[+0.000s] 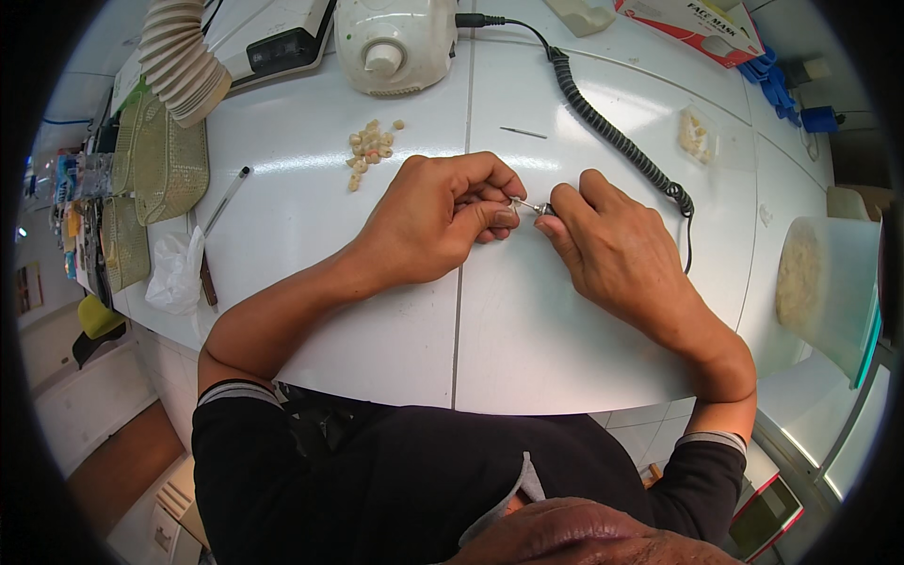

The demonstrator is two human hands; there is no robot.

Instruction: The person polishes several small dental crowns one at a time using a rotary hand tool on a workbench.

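While my left hand (424,218) pinches a small, pale, mostly hidden piece (514,200) above the white tabletop (377,330), my right hand (614,231) grasps a slim metal-nosed handpiece (545,209) near its thin tip, presumably for steadiness. Beyond, a black coiled cable (603,109), likely coiled for slack, leads from a rounded white control box (400,52); small cream-coloured pieces (368,151) lie loosely grouped.

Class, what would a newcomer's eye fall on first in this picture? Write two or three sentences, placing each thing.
First, at the centre, the right grip holds a tool, its thin tip pointing toward the fingertips of the left grip. Next, the coiled black cord sweeps down the upper right of the white table. Then the cream pieces, heaped beyond the left grip.
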